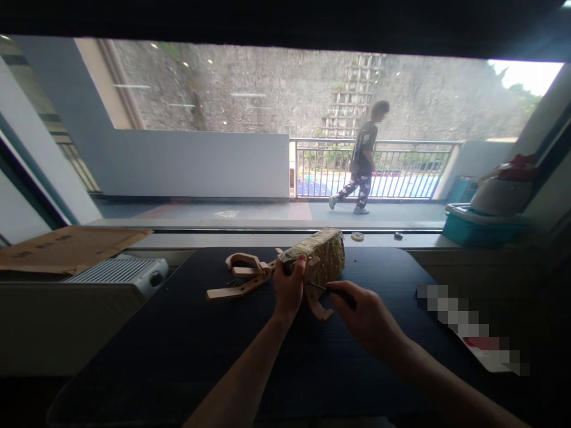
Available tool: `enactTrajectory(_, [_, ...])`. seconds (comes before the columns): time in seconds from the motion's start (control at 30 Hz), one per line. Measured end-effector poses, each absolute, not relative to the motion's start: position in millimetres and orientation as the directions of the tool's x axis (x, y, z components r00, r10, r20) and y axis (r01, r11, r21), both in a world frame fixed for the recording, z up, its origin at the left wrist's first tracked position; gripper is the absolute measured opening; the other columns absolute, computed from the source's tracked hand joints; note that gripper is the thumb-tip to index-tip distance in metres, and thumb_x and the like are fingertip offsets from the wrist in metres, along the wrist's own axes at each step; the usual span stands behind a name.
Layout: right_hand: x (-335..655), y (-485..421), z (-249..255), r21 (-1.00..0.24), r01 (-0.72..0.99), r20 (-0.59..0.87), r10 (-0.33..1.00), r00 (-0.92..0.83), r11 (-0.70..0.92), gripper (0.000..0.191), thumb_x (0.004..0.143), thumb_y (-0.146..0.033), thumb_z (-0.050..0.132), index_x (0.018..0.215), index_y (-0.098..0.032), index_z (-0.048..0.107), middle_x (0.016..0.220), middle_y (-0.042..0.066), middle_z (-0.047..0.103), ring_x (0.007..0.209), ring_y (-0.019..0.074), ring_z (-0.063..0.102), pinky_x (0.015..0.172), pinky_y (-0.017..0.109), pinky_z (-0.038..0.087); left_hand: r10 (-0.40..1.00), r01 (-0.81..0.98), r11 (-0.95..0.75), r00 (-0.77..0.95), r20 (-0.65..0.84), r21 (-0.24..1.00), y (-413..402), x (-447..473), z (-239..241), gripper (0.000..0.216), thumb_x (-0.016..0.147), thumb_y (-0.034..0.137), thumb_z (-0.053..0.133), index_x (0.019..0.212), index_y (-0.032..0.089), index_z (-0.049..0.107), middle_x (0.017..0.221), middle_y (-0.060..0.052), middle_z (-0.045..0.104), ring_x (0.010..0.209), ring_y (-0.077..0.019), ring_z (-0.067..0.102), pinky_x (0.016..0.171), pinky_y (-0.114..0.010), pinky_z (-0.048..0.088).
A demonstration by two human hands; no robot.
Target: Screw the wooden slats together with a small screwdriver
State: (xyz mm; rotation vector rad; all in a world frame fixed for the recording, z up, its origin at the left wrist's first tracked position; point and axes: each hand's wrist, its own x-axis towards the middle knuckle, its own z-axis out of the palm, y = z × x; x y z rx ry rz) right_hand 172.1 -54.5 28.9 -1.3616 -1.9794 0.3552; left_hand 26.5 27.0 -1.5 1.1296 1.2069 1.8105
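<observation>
My left hand is closed around a curved wooden piece at the near end of a tape-wrapped block; its far fingers are hidden. A screwdriver is in my right hand, its thin shaft pointing left at the wooden piece. Whether the tip sits in a screw is too small to tell. Left of my hands lie more wooden parts, a straight holed bar and a hooked one, with small dark screws beside them.
All this is on a dark table. A white heater and cardboard are at left. On the sill are a tape roll and a teal box. A blurred leaflet lies right. Beyond the window a person walks.
</observation>
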Motion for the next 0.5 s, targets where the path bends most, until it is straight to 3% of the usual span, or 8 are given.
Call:
enactTrajectory(0.07, [173.3, -54.5, 25.2, -0.729, 0.611, 0.303, 0.946, -0.117, 0.309, 0.033, 0.090, -0.035, 0.045, 0.112, -0.017, 0.062, 0.091, 0.006, 0.070, 0.077, 0.0179, 0.064, 0.064, 0.027, 0.048, 0.873, -0.060, -0.341, -0.391, 0.293, 0.938, 26.7, 26.6, -1.9, 0.028, 0.073, 0.037, 0.064, 0.092, 0.016, 0.062, 0.086, -0.004, 0.068, 0.082, -0.0186, 0.064, 0.076, -0.029, 0.047])
enactTrajectory(0.17, [174.3, -57.3, 33.3, -0.692, 0.655, 0.274, 0.950, -0.149, 0.303, 0.032, 0.089, -0.033, 0.047, 0.114, -0.019, 0.061, 0.093, 0.006, 0.070, 0.080, 0.0192, 0.065, 0.066, 0.029, 0.048, 0.874, -0.048, -0.336, -0.387, 0.292, 0.941, 27.5, 24.5, -1.8, 0.029, 0.073, 0.040, 0.064, 0.089, 0.016, 0.063, 0.085, -0.004, 0.069, 0.081, -0.0188, 0.064, 0.075, -0.029, 0.047])
enactTrajectory(0.23, [175.0, -59.6, 43.6, -0.521, 0.764, 0.308, 0.919, -0.247, 0.380, 0.031, 0.086, -0.028, 0.051, 0.115, -0.021, 0.061, 0.095, 0.005, 0.069, 0.081, 0.0204, 0.064, 0.066, 0.030, 0.047, 0.875, -0.043, -0.333, -0.386, 0.291, 0.942, 28.6, 22.3, -1.7, 0.031, 0.072, 0.042, 0.065, 0.089, 0.016, 0.063, 0.085, -0.004, 0.069, 0.082, -0.0192, 0.064, 0.075, -0.029, 0.047])
enactTrajectory(0.3, [175.5, -60.8, 52.6, -0.259, 0.847, 0.336, 0.866, -0.371, 0.464, 0.032, 0.084, -0.020, 0.052, 0.115, -0.021, 0.061, 0.092, 0.005, 0.067, 0.075, 0.0203, 0.064, 0.060, 0.030, 0.045, 0.876, -0.043, -0.329, -0.386, 0.288, 0.943, 29.7, 20.6, -1.8, 0.033, 0.072, 0.044, 0.064, 0.090, 0.015, 0.063, 0.086, -0.005, 0.069, 0.082, -0.0198, 0.064, 0.074, -0.029, 0.047])
enactTrajectory(0.4, [174.7, -60.0, 57.8, 0.108, 0.841, 0.363, 0.767, -0.529, 0.530, 0.039, 0.081, -0.006, 0.049, 0.117, -0.017, 0.060, 0.087, 0.006, 0.063, 0.069, 0.0193, 0.061, 0.052, 0.028, 0.040, 0.877, -0.041, -0.329, -0.384, 0.289, 0.943, 30.0, 19.7, -2.2, 0.034, 0.072, 0.045, 0.064, 0.090, 0.015, 0.063, 0.085, -0.005, 0.069, 0.082, -0.0201, 0.064, 0.074, -0.030, 0.047])
enactTrajectory(0.5, [171.7, -57.8, 54.5, 0.231, 0.801, 0.381, 0.706, -0.596, 0.552, 0.046, 0.077, 0.000, 0.048, 0.119, -0.014, 0.059, 0.087, 0.008, 0.063, 0.069, 0.0190, 0.060, 0.052, 0.027, 0.040, 0.874, -0.030, -0.332, -0.385, 0.296, 0.943, 29.1, 20.8, -2.0, 0.032, 0.072, 0.043, 0.064, 0.089, 0.016, 0.063, 0.085, -0.004, 0.069, 0.081, -0.0197, 0.064, 0.075, -0.030, 0.047])
